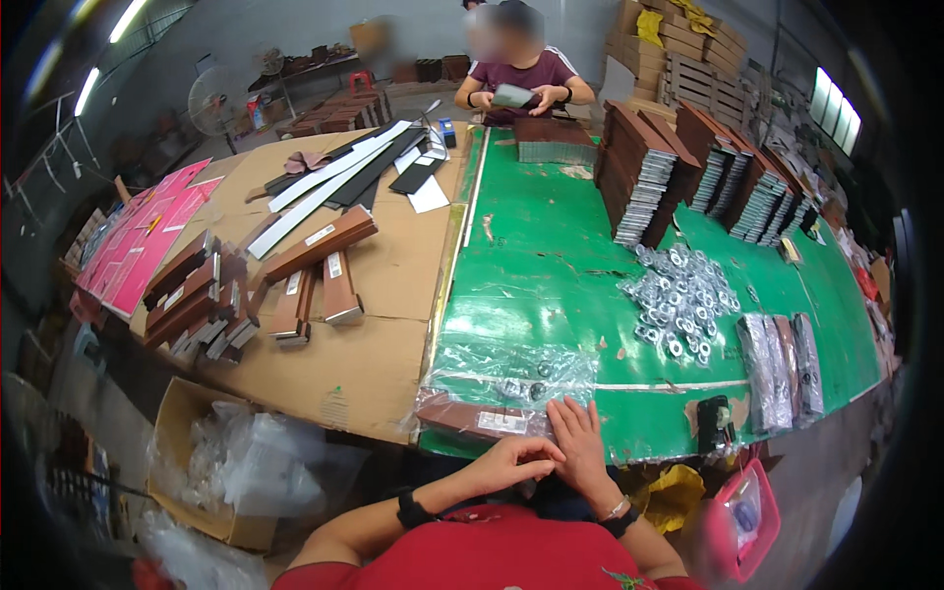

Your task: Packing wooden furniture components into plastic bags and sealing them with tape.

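A clear plastic bag [570, 369] lies at the near edge of the green table top. Inside it, or under its film, is a brown box-like bar [457, 415] with a white label, and small metal pieces [516, 389] show through the film. My right hand [580, 442] rests at the bag's right end, fingers stretched out and touching it. Just left of it, my left hand [511, 465] has its fingers curled in beside the right palm; what they hold, if anything, is hidden.
Metal rings in small bags [683, 300] form a pile at right, near several wrapped bars [782, 374] and a black object [715, 425]. Stacked brown bars [639, 172] stand farther back. Labelled bars [320, 246] lie on cardboard at left. Across the table a person [521, 84] holds a flat piece.
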{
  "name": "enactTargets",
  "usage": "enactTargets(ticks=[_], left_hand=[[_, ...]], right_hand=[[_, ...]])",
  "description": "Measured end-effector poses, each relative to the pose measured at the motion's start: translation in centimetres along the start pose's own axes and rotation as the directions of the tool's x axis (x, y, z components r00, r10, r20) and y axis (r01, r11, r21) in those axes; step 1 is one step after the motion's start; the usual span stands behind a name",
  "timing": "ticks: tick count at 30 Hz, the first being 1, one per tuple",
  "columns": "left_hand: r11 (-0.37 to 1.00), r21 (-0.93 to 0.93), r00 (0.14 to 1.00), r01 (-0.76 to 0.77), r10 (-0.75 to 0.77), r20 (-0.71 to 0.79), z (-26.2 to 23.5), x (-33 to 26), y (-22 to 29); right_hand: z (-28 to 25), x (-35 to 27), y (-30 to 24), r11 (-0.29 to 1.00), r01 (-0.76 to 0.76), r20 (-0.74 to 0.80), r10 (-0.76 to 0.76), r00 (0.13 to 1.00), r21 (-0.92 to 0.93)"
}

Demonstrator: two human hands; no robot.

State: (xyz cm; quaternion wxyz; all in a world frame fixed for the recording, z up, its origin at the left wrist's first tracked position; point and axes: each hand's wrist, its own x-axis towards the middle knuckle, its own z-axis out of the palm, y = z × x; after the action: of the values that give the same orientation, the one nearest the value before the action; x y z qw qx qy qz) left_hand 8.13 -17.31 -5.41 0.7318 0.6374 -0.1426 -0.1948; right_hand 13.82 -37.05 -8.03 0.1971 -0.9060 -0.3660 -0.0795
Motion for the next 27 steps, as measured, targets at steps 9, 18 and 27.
enactTargets(ticks=[9, 18, 27], left_hand=[[0.998, -0.033, 0.997, 0.051, -0.049, 0.055, -0.6, 0.3, -0.8], [0.997, -0.067, 0.999, 0.024, -0.022, 0.04, 0.1, 0.0, -0.2], [0.995, 0.078, 0.962, 0.057, -0.076, 0.262, 1.4, -0.5, -2.2]], right_hand=[[0.2, 0.2, 0.0, 1.0, 0.014, -0.016, -0.014, 1.0, -0.018], [-0.3, 0.3, -0.2, 1.0, 0.007, -0.014, -0.007, 1.0, -0.002], [-0.3, 0.5, -0.7, 0.999, -0.011, 0.002, 0.011, 1.0, -0.034]])
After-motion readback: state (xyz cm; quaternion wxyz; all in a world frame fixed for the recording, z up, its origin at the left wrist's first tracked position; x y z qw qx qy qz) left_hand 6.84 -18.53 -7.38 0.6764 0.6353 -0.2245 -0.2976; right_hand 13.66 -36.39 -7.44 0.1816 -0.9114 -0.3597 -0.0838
